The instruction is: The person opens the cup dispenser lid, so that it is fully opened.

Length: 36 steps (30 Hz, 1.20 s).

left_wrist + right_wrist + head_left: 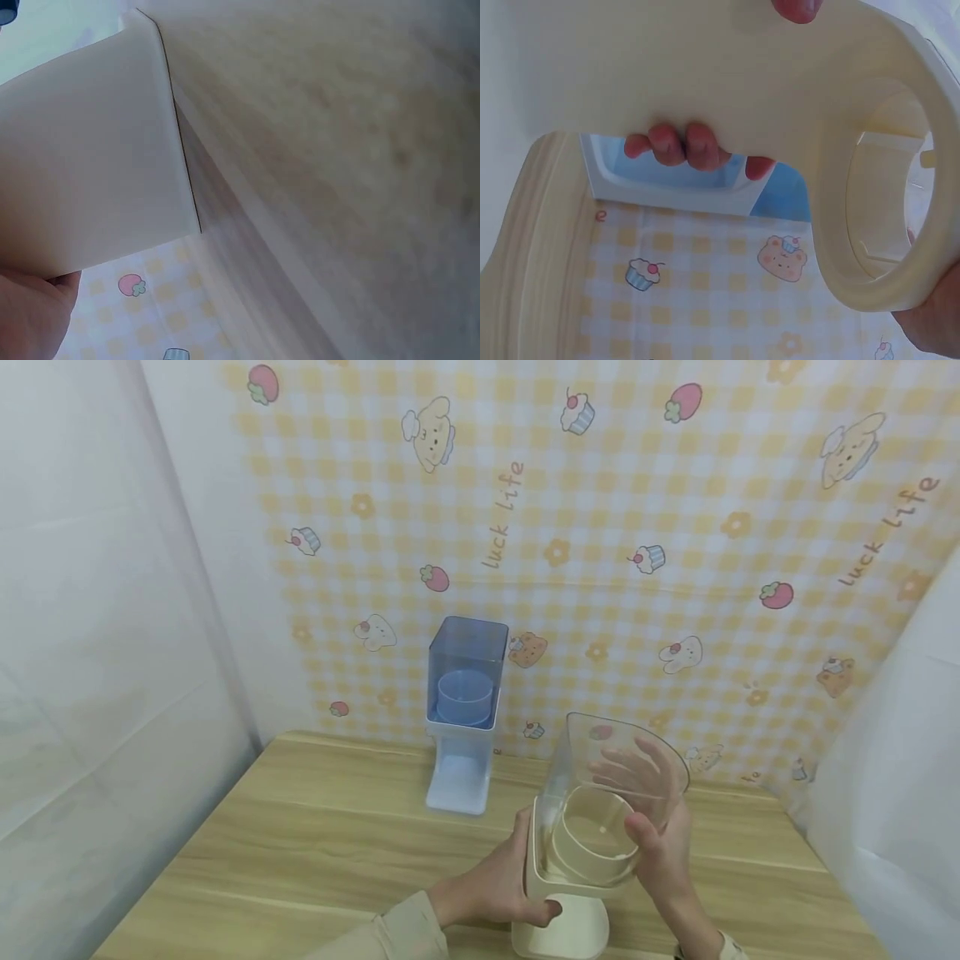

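Note:
A cream dispenser (573,890) with a tall clear bin (592,739) leans in both hands at the front right of the table. Inside the bin stands a round cream collar (596,862). My left hand (491,878) grips the cream body from the left, thumb in front; its fingertips (701,146) curl round the stem's edge in the right wrist view. On the other side my right hand (667,852) holds the bin, thumb on its near face and fingers behind, visible through the clear wall. The round opening (885,187) under the collar shows in the right wrist view.
A second dispenser (459,781), pale blue with a dark blue clear bin (468,643), stands upright at the back of the wood-grain table (322,835). Behind it hangs a yellow checked cloth (465,527). White sheets (97,610) flank the table.

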Each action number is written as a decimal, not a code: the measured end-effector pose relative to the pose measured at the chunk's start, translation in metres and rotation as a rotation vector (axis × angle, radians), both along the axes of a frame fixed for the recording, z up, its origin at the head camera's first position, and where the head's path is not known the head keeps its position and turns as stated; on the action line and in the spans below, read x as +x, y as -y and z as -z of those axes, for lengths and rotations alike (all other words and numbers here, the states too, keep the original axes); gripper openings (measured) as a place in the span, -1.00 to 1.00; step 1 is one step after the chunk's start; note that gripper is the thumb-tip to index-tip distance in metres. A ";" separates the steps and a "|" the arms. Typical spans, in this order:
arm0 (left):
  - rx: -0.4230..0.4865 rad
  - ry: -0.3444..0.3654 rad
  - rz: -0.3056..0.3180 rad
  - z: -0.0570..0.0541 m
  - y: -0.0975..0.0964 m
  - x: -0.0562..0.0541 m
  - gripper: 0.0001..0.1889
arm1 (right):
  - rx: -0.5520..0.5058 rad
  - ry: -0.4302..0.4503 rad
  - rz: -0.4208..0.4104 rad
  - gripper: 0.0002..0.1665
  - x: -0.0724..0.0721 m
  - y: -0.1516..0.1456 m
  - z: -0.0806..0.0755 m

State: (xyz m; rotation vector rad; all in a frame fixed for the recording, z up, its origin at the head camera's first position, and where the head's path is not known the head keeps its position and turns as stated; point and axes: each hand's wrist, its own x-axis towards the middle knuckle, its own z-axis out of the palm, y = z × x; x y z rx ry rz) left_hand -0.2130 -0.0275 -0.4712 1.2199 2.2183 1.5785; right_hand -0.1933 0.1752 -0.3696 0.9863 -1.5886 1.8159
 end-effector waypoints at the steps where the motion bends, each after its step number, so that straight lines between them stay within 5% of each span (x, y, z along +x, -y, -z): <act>1: 0.002 -0.003 0.001 0.000 0.000 0.000 0.18 | 0.000 -0.001 0.001 -0.13 0.000 0.000 0.000; 12: 0.007 -0.065 -0.043 0.002 -0.002 -0.001 0.20 | -0.046 0.112 -0.075 -0.26 -0.006 -0.002 -0.009; 27: 0.014 -0.034 -0.035 0.000 -0.004 0.000 0.19 | -0.044 0.162 -0.155 -0.36 -0.007 -0.007 -0.012; 36: 0.029 -0.057 -0.028 0.001 -0.003 0.000 0.12 | -0.385 0.451 -0.326 -0.53 -0.013 -0.032 -0.037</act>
